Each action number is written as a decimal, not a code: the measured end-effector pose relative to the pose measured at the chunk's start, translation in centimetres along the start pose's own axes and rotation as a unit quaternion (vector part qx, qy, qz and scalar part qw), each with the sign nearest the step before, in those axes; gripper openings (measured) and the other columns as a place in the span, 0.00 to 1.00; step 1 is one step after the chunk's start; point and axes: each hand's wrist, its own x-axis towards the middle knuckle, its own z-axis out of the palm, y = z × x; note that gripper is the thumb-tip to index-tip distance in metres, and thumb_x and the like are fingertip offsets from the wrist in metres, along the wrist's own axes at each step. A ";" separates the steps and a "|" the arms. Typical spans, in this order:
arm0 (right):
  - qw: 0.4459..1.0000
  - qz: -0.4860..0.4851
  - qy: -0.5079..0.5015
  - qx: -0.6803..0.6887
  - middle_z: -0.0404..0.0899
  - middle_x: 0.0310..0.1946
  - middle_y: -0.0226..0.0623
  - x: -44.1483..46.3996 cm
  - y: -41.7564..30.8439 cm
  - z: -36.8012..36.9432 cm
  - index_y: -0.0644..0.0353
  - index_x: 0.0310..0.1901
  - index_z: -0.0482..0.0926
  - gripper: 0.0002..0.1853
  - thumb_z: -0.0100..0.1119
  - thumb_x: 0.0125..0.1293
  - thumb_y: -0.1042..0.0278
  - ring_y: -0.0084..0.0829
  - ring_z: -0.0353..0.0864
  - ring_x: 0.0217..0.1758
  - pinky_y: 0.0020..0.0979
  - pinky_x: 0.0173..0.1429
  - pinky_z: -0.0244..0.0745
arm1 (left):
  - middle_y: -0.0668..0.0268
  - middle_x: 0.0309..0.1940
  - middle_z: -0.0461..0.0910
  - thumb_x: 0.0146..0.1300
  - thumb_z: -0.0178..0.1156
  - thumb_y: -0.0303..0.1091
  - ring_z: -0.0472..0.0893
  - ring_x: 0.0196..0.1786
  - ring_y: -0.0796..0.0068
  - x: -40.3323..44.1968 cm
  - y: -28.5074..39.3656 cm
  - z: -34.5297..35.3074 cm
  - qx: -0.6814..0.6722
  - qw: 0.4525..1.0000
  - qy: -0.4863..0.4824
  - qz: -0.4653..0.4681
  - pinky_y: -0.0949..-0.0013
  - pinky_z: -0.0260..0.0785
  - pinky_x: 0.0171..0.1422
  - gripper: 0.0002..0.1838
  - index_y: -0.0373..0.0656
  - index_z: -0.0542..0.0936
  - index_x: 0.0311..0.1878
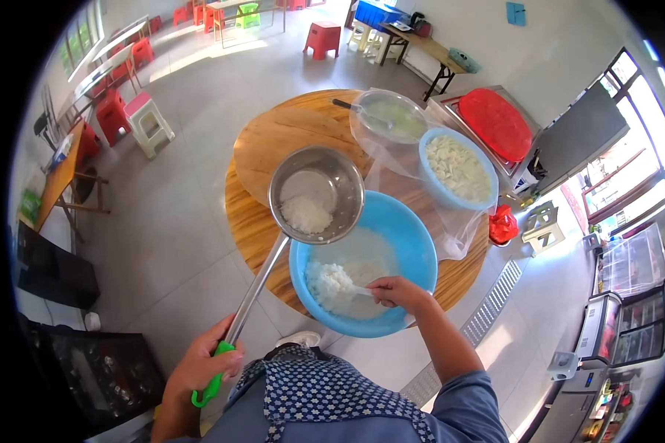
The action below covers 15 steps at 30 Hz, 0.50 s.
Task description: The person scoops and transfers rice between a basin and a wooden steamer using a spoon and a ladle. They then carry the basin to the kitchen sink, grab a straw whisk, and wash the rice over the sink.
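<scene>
My left hand (210, 358) is closed round the green end of a long-handled metal ladle (316, 195), whose round bowl holds some white rice and hangs over the back left rim of a blue basin (417, 258). Inside the basin lies a pale, whitish layer. My right hand (397, 292), low over the basin's right side, grips a whitish scoop (362, 291). A clump of white rice (332, 279) sits at the scoop's far end, in the basin's left part.
On the round wooden table (247, 221) are a tub of pale green liquid (395, 118), a blue bowl of pale pieces (454, 168) and clear plastic sheeting (458, 232). A red lid (495, 124) lies beyond. Stools (149, 125) stand at the left.
</scene>
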 end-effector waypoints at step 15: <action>0.979 -0.074 0.187 0.031 0.75 0.31 0.27 -12.6 -5.3 -3.0 0.65 0.56 0.80 0.15 0.57 0.72 0.67 0.15 0.65 0.25 0.18 0.29 0.60 | 0.68 0.28 0.73 0.63 0.62 0.28 0.69 0.23 0.81 -0.8 0.5 1.3 -0.011 0.999 -0.011 -0.030 0.74 0.64 0.29 0.40 0.33 0.55 0.76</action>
